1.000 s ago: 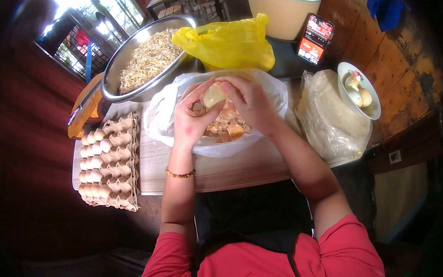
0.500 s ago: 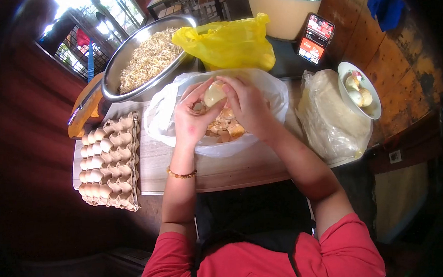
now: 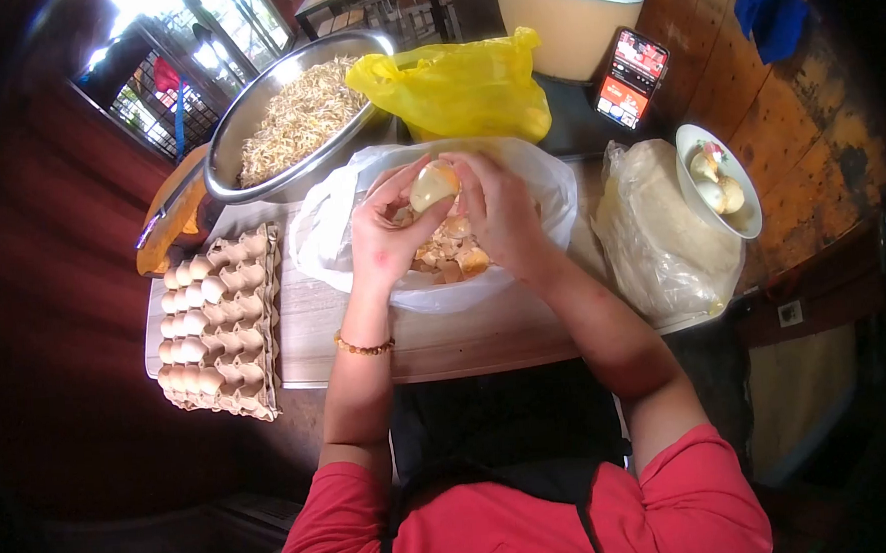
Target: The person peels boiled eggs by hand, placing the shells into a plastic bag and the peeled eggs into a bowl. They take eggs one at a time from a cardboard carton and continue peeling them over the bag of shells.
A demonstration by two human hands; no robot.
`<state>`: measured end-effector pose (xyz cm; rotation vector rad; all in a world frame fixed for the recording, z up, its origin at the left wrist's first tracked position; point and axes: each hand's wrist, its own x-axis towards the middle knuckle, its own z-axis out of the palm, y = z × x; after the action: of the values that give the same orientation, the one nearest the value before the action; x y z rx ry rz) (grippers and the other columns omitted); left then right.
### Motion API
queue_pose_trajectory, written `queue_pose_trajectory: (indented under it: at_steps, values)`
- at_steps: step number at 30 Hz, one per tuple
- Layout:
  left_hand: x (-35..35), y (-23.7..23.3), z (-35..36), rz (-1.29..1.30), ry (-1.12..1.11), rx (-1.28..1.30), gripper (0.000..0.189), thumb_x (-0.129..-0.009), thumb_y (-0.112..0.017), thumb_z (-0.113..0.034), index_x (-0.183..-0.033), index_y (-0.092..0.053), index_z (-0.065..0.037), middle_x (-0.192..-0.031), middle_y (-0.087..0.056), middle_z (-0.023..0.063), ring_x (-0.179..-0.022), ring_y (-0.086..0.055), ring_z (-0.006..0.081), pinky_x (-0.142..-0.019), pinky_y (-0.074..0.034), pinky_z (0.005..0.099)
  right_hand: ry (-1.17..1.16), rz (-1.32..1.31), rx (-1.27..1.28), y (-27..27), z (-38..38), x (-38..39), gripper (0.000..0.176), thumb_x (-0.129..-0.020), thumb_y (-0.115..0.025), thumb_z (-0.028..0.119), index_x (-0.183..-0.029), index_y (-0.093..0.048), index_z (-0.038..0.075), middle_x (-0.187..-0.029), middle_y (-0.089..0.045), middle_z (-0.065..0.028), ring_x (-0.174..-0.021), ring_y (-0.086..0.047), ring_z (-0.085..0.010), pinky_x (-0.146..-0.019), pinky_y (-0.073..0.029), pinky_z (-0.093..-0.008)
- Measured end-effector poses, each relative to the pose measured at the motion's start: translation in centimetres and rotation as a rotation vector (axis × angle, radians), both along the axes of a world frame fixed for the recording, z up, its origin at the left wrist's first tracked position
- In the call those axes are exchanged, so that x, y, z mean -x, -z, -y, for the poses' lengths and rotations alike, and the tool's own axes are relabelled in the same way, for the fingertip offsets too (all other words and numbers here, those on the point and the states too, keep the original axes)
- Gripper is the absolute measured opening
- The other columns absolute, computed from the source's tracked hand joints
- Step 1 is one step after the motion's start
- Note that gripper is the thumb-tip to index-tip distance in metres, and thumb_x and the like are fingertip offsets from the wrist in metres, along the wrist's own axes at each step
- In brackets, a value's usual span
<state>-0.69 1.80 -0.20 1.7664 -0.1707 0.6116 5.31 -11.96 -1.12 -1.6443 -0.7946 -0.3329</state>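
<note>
A partly peeled egg [image 3: 431,188], pale and smooth with some brownish shell at its upper right, is held over the white plastic bag [image 3: 311,245]. My left hand [image 3: 379,238] is closed around its left side, thumb below it. My right hand [image 3: 503,211] has its bent fingers and thumb at the egg's right edge; its fingertips are partly hidden. Broken eggshells [image 3: 452,254] lie in the bag beneath both hands. To the left stands a cardboard egg tray [image 3: 249,312], with several brown and whitish eggs [image 3: 193,323] in its left part.
A metal bowl of bean sprouts [image 3: 299,119] and a yellow plastic bag [image 3: 473,90] stand behind. At right, a white bowl [image 3: 750,210] with a few eggs rests against a clear plastic bag [image 3: 661,235]. A lit phone [image 3: 633,78] leans near a large tan container [image 3: 570,19].
The right fingers and thumb have shifted slightly right at the egg's edge, so more of the egg shows, with brownish shell visible on it. The left hand stays almost still.
</note>
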Motion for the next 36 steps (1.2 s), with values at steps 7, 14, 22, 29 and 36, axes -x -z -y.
queue_pose_trajectory:
  at_steps: [7, 14, 22, 29, 36]
  values:
    - [-0.1, 0.0, 0.1, 0.025, 0.019, 0.063, 0.048, -0.077, -0.071, 0.007, -0.122, -0.057, 0.003, -0.114, -0.058, 0.0073, -0.097, -0.061, 0.0123, -0.082, -0.052, 0.0245, 0.004, -0.031, -0.045, -0.5, 0.1, 0.1, 0.020, -0.094, -0.053, 0.013, -0.104, -0.062, -0.001, -0.095, -0.064, -0.0230, -0.084, -0.063, -0.0394, -0.072, -0.049, -0.0403]
    - [0.0, 0.1, 0.3, -0.040, 0.000, 0.075, 0.045, -0.077, -0.072, 0.005, -0.119, -0.058, 0.003, -0.105, -0.065, 0.0056, -0.093, -0.063, 0.0101, -0.080, -0.052, 0.0230, 0.024, -0.009, -0.054, 0.1, 0.0, -0.3, 0.019, -0.094, -0.052, 0.012, -0.102, -0.062, -0.001, -0.094, -0.064, -0.0225, -0.087, -0.062, -0.0398, -0.075, -0.048, -0.0420]
    - [0.1, 0.0, 0.3, -0.074, 0.040, 0.183, 0.043, -0.078, -0.070, 0.006, -0.120, -0.058, 0.003, -0.097, -0.069, 0.0084, -0.089, -0.063, 0.0088, -0.078, -0.051, 0.0210, 0.037, -0.046, -0.051, -0.1, -0.1, -0.1, 0.019, -0.095, -0.049, 0.012, -0.100, -0.061, -0.002, -0.093, -0.064, -0.0225, -0.086, -0.061, -0.0404, -0.075, -0.048, -0.0431]
    - [0.0, 0.0, 0.2, -0.092, 0.080, 0.243, 0.044, -0.079, -0.068, 0.008, -0.121, -0.057, 0.004, -0.099, -0.069, 0.0094, -0.089, -0.063, 0.0083, -0.077, -0.050, 0.0197, 0.040, -0.088, -0.053, 0.0, -0.2, -0.2, 0.019, -0.096, -0.048, 0.013, -0.099, -0.060, -0.002, -0.091, -0.064, -0.0226, -0.085, -0.061, -0.0408, -0.075, -0.047, -0.0435]
    - [0.1, -0.1, 0.5, -0.091, 0.101, 0.264, 0.042, -0.079, -0.066, 0.010, -0.121, -0.057, 0.005, -0.102, -0.068, 0.0105, -0.090, -0.063, 0.0089, -0.080, -0.050, 0.0207, 0.084, -0.081, -0.044, 0.4, -0.2, -0.5, 0.018, -0.096, -0.048, 0.016, -0.095, -0.057, 0.000, -0.085, -0.063, -0.0216, -0.079, -0.060, -0.0404, -0.070, -0.046, -0.0451]
